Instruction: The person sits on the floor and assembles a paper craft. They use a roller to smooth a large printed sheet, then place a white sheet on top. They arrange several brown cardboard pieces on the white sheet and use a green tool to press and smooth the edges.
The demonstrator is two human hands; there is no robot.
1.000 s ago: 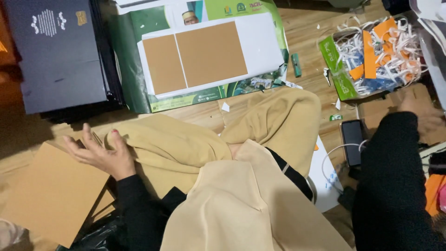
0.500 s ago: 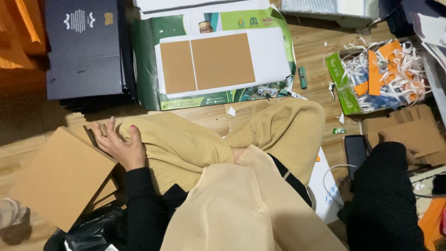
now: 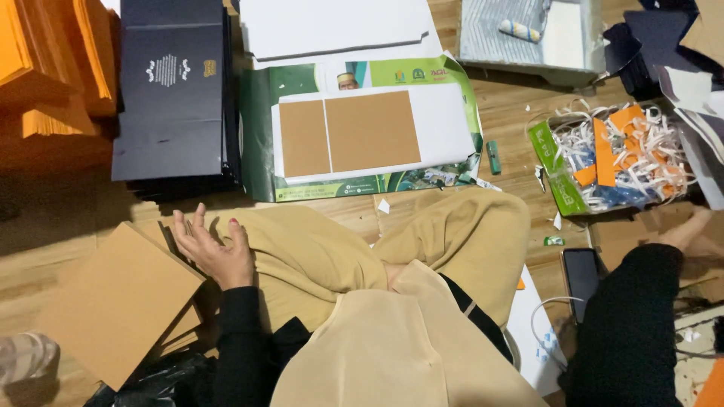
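Sitting cross-legged on wooden floor (image 3: pixel 60 249). Left hand (image 3: pixel 211 249) open, fingers spread, palm down at near edge of brown cardboard stack (image 3: pixel 121 301) beside left knee; touching or just above top sheet, cannot tell which. Nothing gripped. Right hand (image 3: pixel 690 230) reaching out to right over brown cardboard pieces (image 3: pixel 641 226); fingers mostly out of view, open or closed cannot tell.

For clean pick of top sheet, judged best: slide fingertips to one corner, lift single sheet only, keep rest of stack square. Stack already fanned slightly at lower edge, so risk of taking two sheets.

Ahead on floor: white sheet (image 3: pixel 445 128) bearing two brown panels (image 3: pixel 351 134) set side by side, resting on green printed paper (image 3: pixel 256 128). Dark navy folded boxes (image 3: pixel 172 90) stacked to left of it; orange sheets (image 3: pixel 45 68) further left.

Containers: green open box (image 3: pixel 554 162) at right, filled with white paper strips plus orange and blue offcuts. Grey tray (image 3: pixel 528 45) at top, holding small roll. Phone (image 3: pixel 582 275) lying beside right knee.
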